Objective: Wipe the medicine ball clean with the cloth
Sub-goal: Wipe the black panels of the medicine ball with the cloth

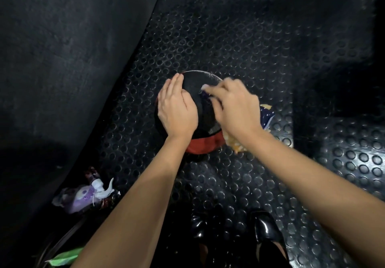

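At the left edge of the studded floor mat (260,45), a spray bottle (98,186) lies beside a purple pouch (77,200), and there a dark smooth surface (62,49) begins. This side is narrow, so I judge a ball that rolls left stops soon. The medicine ball (200,84) sits on the middle of the mat. The left hand (177,109) lies flat on its left side, fingers straight and together, steadying it. The right hand (235,107) presses the cloth (264,118) on the top right, fingers curled over it. The ball rests on a small base, so a hard rub may push it from under the flat hand. The loose cloth end hangs low and may drag on the mat. To the right the mat is open.
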Demonstrator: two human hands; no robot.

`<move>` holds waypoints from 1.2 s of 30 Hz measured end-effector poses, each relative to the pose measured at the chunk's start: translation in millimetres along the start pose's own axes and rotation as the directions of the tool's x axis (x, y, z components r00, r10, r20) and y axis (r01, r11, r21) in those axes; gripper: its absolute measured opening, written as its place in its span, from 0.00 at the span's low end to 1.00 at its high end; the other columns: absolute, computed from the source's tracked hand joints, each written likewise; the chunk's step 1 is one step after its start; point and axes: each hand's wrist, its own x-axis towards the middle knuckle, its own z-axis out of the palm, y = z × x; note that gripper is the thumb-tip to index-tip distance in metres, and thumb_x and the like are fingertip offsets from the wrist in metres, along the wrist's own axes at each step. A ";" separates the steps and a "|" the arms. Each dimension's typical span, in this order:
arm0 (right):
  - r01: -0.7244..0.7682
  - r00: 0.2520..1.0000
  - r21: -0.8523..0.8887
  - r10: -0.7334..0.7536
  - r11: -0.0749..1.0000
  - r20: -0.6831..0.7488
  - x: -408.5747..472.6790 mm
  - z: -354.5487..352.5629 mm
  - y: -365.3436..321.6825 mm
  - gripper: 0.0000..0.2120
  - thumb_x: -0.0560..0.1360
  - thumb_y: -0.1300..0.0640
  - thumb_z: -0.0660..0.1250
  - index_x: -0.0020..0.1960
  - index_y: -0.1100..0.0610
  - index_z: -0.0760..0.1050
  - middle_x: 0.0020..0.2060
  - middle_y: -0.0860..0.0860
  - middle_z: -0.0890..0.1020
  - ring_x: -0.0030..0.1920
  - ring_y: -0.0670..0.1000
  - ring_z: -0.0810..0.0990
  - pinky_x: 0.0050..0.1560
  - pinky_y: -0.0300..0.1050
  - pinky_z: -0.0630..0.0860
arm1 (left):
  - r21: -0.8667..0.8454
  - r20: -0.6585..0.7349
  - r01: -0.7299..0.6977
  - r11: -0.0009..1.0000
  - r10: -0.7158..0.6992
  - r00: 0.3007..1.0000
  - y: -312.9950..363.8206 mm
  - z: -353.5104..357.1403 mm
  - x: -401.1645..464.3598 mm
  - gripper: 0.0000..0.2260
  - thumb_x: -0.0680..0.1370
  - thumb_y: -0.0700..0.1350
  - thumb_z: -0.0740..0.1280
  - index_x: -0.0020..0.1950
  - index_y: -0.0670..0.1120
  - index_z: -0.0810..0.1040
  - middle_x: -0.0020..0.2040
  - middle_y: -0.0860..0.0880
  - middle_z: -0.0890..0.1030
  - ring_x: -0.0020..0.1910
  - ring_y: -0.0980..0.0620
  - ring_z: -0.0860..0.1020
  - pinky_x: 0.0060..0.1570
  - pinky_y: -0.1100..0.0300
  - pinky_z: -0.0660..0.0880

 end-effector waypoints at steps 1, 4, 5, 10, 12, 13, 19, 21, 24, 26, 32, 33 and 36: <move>-0.091 0.996 0.009 0.090 0.996 0.022 8.1 -2.3 2.8 0.13 0.77 0.56 0.63 0.59 0.48 0.79 0.46 0.51 0.78 0.51 0.55 0.76 0.34 0.45 0.69 | 0.007 -0.003 0.000 1.000 0.000 1.000 1.6 1.4 0.8 0.23 0.78 0.43 0.50 0.70 0.45 0.72 0.70 0.51 0.72 0.72 0.51 0.65 0.72 0.52 0.59; -0.128 0.992 -0.012 0.128 0.992 -0.010 2.3 1.2 -4.2 0.13 0.77 0.57 0.63 0.60 0.49 0.78 0.47 0.52 0.77 0.51 0.54 0.75 0.36 0.45 0.69 | 0.018 -0.024 0.039 0.999 -0.039 0.999 7.4 4.8 4.3 0.24 0.77 0.44 0.49 0.69 0.44 0.72 0.69 0.50 0.73 0.71 0.50 0.66 0.72 0.52 0.59; -0.063 0.998 -0.003 0.063 0.998 -0.018 -5.9 1.6 -10.2 0.12 0.75 0.59 0.66 0.57 0.51 0.79 0.44 0.52 0.77 0.47 0.54 0.76 0.32 0.43 0.67 | 0.010 -0.028 0.051 0.999 -0.051 0.998 7.6 4.9 5.1 0.24 0.77 0.44 0.49 0.69 0.44 0.73 0.69 0.50 0.73 0.71 0.50 0.66 0.72 0.52 0.59; -0.015 1.000 -0.035 0.014 0.999 -0.019 0.3 -1.6 -4.2 0.12 0.75 0.58 0.65 0.58 0.49 0.79 0.44 0.52 0.78 0.47 0.54 0.77 0.31 0.43 0.66 | -0.033 -0.014 0.060 0.998 -0.060 0.998 5.4 1.0 1.4 0.25 0.77 0.45 0.48 0.70 0.45 0.71 0.70 0.52 0.72 0.72 0.52 0.64 0.73 0.54 0.57; -0.125 0.992 -0.030 0.126 0.992 0.031 26.3 -3.3 0.0 0.14 0.78 0.56 0.60 0.62 0.48 0.76 0.52 0.51 0.77 0.55 0.54 0.74 0.40 0.48 0.70 | 0.007 -0.012 0.058 0.998 -0.058 0.998 6.1 2.2 0.3 0.25 0.77 0.45 0.47 0.71 0.45 0.70 0.71 0.52 0.70 0.73 0.52 0.63 0.73 0.54 0.55; -0.123 0.992 -0.036 0.124 0.992 0.037 30.8 -1.3 0.5 0.14 0.79 0.55 0.59 0.63 0.47 0.76 0.53 0.51 0.77 0.56 0.53 0.73 0.43 0.48 0.71 | 0.023 -0.014 0.061 0.998 -0.061 0.998 6.0 2.4 0.3 0.25 0.77 0.45 0.47 0.71 0.45 0.70 0.71 0.52 0.70 0.73 0.52 0.63 0.73 0.54 0.55; -0.018 0.998 0.020 0.019 1.000 -0.062 -23.6 3.7 -9.3 0.12 0.72 0.60 0.70 0.54 0.52 0.80 0.39 0.51 0.78 0.42 0.54 0.77 0.26 0.37 0.62 | -0.016 -0.023 0.104 0.994 -0.105 0.994 7.2 2.2 5.6 0.26 0.76 0.45 0.47 0.71 0.45 0.71 0.71 0.52 0.71 0.73 0.52 0.64 0.73 0.53 0.57; -0.029 0.998 -0.009 0.028 1.000 -0.063 -8.8 0.3 -8.1 0.11 0.73 0.60 0.69 0.54 0.52 0.81 0.41 0.51 0.78 0.44 0.54 0.77 0.28 0.39 0.63 | 0.015 -0.022 0.064 0.998 -0.064 0.998 5.8 2.8 2.3 0.25 0.77 0.45 0.47 0.71 0.45 0.71 0.71 0.51 0.71 0.73 0.51 0.64 0.73 0.52 0.57; 0.001 0.997 -0.074 0.004 0.997 0.073 37.3 -4.0 -15.4 0.13 0.78 0.57 0.61 0.60 0.48 0.77 0.53 0.51 0.77 0.57 0.53 0.73 0.39 0.44 0.64 | 0.057 -0.013 0.019 0.998 -0.019 1.000 3.7 4.3 -3.4 0.24 0.77 0.44 0.49 0.71 0.44 0.70 0.71 0.50 0.71 0.72 0.50 0.65 0.73 0.53 0.57; 0.053 0.991 -0.105 -0.039 0.993 0.130 53.1 -2.4 -19.9 0.14 0.79 0.56 0.59 0.62 0.48 0.75 0.56 0.51 0.76 0.59 0.53 0.72 0.42 0.44 0.63 | 0.043 -0.020 0.028 0.999 -0.027 0.999 4.0 4.0 -3.2 0.24 0.77 0.44 0.49 0.71 0.44 0.71 0.70 0.50 0.72 0.72 0.50 0.65 0.72 0.53 0.57; 0.054 0.997 0.006 -0.054 0.999 -0.061 -24.9 3.8 -6.4 0.11 0.73 0.58 0.67 0.54 0.51 0.81 0.40 0.49 0.78 0.42 0.53 0.77 0.28 0.37 0.62 | -0.085 -0.083 0.151 0.985 -0.158 0.984 1.4 -2.2 7.3 0.25 0.76 0.45 0.49 0.69 0.45 0.73 0.69 0.49 0.73 0.71 0.50 0.67 0.71 0.52 0.60; 0.039 0.996 0.021 -0.037 0.999 -0.087 -29.7 7.0 -2.2 0.10 0.73 0.58 0.66 0.53 0.51 0.81 0.40 0.49 0.78 0.41 0.53 0.76 0.28 0.36 0.61 | -0.079 -0.083 0.144 0.986 -0.150 0.985 1.4 -2.0 6.1 0.24 0.76 0.45 0.49 0.69 0.45 0.73 0.69 0.49 0.73 0.71 0.50 0.67 0.71 0.52 0.60; -0.140 0.982 0.117 0.153 0.983 -0.111 -9.7 9.1 1.2 0.10 0.75 0.58 0.65 0.53 0.50 0.81 0.43 0.48 0.78 0.46 0.52 0.76 0.30 0.39 0.65 | -0.015 -0.036 0.081 0.997 -0.082 0.996 -0.1 1.4 2.7 0.23 0.78 0.47 0.50 0.71 0.46 0.70 0.71 0.50 0.71 0.72 0.49 0.64 0.72 0.51 0.58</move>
